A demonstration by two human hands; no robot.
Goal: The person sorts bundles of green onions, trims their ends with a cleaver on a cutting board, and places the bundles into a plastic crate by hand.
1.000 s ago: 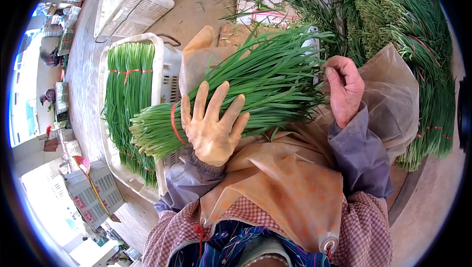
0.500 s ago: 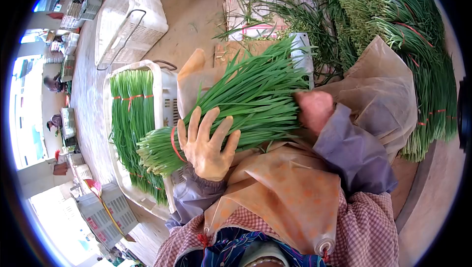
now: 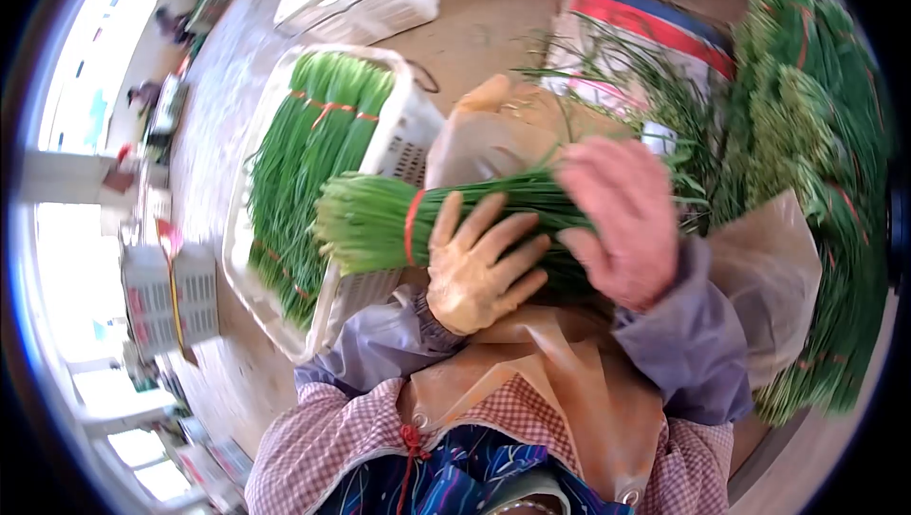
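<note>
Is resting spread left grip (image 3: 470, 276) on crosswise green bundle (image 3: 365, 223), beside red band (image 3: 412, 227); is holding half-open right grip (image 3: 626, 225) over leaves (image 3: 527, 192), contact unclear.

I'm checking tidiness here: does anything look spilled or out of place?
Yes: loose green stalks lie scattered across the red-striped sheet, which looks untidy compared with the neatly banded bunch under the left hand.

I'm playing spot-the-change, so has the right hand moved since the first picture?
Yes. Measured against the white crate packed with chives, the right hand has moved closer to it, over the red-banded chive bundle.
</note>
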